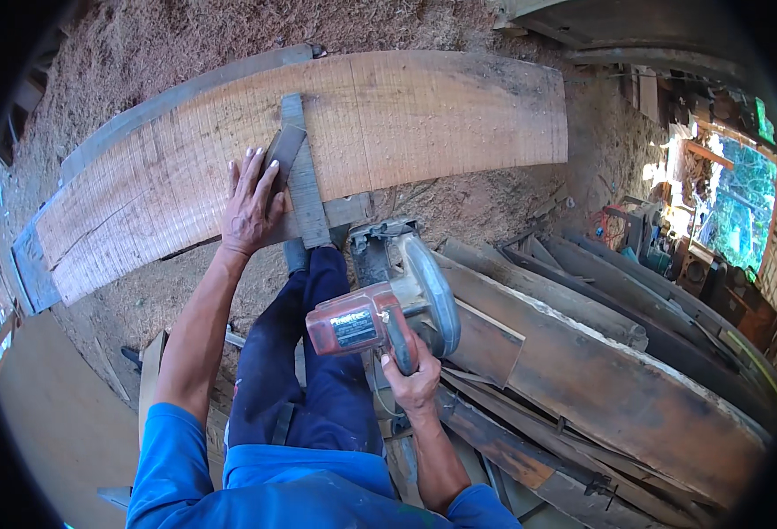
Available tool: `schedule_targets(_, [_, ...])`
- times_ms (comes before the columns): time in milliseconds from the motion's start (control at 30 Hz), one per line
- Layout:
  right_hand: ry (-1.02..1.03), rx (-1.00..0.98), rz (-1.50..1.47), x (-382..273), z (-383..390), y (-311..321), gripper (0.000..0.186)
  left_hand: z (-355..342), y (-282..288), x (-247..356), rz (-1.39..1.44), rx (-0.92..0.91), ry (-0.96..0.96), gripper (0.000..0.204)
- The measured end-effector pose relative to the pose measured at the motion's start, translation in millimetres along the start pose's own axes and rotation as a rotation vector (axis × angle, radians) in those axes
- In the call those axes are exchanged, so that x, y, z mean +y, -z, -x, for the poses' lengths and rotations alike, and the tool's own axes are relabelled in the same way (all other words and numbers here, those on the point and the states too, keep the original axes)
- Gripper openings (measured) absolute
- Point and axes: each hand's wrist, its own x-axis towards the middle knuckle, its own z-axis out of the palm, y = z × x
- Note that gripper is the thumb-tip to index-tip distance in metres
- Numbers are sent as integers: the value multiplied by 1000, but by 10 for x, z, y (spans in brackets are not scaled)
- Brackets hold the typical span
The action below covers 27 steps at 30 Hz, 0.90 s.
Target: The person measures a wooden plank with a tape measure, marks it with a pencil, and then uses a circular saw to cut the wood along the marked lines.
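At the near edge of the broad reddish wooden plank (pixel 388 115), the left hand (pixel 249 207) flattens a grey metal square (pixel 300 172); the right hand (pixel 413 375) grips a red circular saw (pixel 388 309), seemingly before cutting; next, align blade

One head-worn fisheye view – looking steeply down, close over the plank (pixel 318 150) and sawdust floor (pixel 459 207) – edges bending.
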Motion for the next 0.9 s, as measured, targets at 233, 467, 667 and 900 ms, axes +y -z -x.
schedule_targets(233, [148, 20, 21, 0, -120, -160, 48, -160, 190, -35, -3, -87, -37, 54])
schedule_targets(467, [173, -11, -23, -84, -350, -398, 54, -124, 114, -105, 38, -18, -66, 55])
schedule_targets(667, [201, -42, -19, -111, -369, -393, 50, -116, 116, -118, 58, -15, -60, 57])
schedule_targets(900, [196, -47, -30, -113, -388, -458, 51, -109, 121, -138, 90, -8, -80, 58])
